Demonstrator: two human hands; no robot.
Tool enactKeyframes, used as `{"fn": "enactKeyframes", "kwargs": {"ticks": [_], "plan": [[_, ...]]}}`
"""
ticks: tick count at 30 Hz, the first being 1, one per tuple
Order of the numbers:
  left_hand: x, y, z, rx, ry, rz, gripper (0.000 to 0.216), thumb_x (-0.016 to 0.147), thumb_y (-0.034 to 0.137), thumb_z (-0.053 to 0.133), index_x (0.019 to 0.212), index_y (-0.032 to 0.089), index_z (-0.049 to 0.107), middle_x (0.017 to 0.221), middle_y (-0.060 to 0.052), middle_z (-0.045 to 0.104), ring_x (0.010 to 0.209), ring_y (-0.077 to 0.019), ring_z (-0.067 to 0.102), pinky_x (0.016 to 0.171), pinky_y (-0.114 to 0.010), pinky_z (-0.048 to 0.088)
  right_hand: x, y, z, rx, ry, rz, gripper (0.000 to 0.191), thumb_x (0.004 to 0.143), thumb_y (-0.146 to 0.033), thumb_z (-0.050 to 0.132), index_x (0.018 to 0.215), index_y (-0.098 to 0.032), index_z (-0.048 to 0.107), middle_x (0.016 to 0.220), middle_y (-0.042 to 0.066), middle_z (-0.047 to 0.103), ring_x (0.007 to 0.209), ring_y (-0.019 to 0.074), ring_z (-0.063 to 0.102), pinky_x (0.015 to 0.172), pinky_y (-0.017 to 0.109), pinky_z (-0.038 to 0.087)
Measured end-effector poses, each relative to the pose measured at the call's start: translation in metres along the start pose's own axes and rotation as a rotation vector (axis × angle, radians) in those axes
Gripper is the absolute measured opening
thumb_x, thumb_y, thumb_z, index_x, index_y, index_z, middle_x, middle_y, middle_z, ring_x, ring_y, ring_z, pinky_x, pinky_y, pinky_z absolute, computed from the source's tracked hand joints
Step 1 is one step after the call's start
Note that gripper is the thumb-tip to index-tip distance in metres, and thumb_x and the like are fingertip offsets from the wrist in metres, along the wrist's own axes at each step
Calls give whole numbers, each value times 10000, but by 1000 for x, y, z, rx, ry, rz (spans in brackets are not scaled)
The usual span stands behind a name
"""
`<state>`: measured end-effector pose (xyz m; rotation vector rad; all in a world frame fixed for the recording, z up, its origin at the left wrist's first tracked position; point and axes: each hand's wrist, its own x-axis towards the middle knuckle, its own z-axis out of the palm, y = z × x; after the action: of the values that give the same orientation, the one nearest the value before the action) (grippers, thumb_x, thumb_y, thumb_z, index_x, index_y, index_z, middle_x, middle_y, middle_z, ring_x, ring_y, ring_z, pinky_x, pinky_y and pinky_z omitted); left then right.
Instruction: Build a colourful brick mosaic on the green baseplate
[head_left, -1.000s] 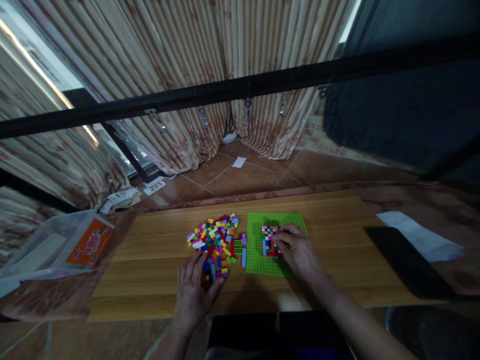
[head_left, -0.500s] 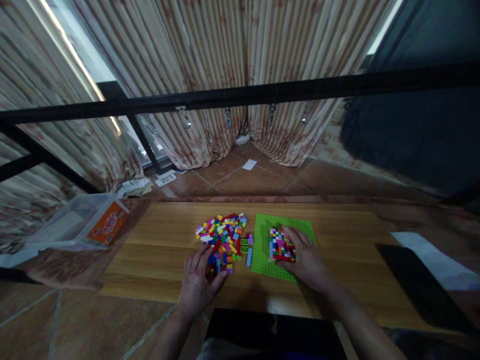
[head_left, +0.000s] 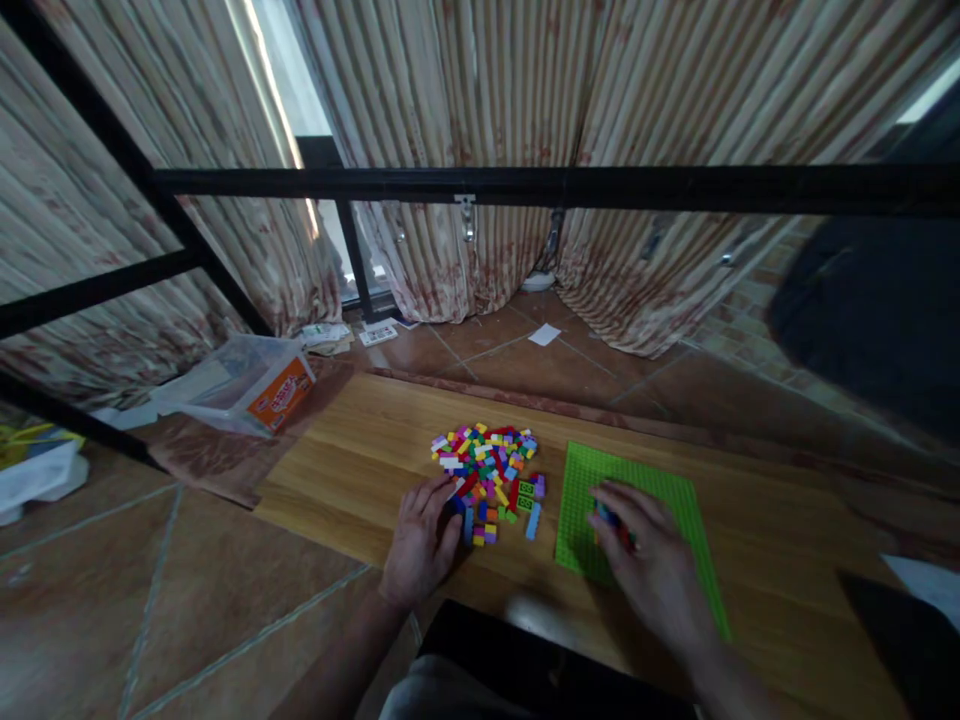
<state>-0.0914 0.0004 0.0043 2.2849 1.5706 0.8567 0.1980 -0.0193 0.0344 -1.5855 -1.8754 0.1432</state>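
Note:
A green baseplate point(head_left: 660, 500) lies on the wooden board point(head_left: 360, 460). My right hand point(head_left: 645, 570) rests on the baseplate with fingers curved over a multicoloured block of small bricks point(head_left: 609, 518), which it mostly hides. To the left sits a pile of loose coloured bricks point(head_left: 486, 470). My left hand point(head_left: 420, 540) lies flat on the board with fingers spread, its fingertips touching the near edge of the pile.
A clear plastic box with an orange label point(head_left: 247, 385) stands at the board's far left corner. A black metal bar point(head_left: 525, 185) crosses overhead in front of striped curtains. A dark flat object point(head_left: 900, 640) lies at the right. Tiled floor surrounds the board.
The view has swung left and down, shifting everything right. My right hand has slid over the coloured brick block and now covers most of it. My left hand stays at the pile.

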Motion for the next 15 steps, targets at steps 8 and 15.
{"fn": "enactKeyframes", "kwargs": {"ticks": [8,15], "plan": [[-1,1,0,19,16,18,303,845,216,473,1135,229,559,1266,-80,511,1145,-234,456,983,-465,364,35,-68,74,113,-191,-95,218,877,-258,472,984,-249,661,980,46,603,930,197,531,844,350,421],[-1,2,0,-36,27,7,249,846,198,465,1051,244,599,1233,-69,524,1135,-224,458,988,-465,353,44,-67,88,-38,-218,-122,161,843,-254,539,915,-276,681,987,36,586,937,207,488,826,352,384]]}}
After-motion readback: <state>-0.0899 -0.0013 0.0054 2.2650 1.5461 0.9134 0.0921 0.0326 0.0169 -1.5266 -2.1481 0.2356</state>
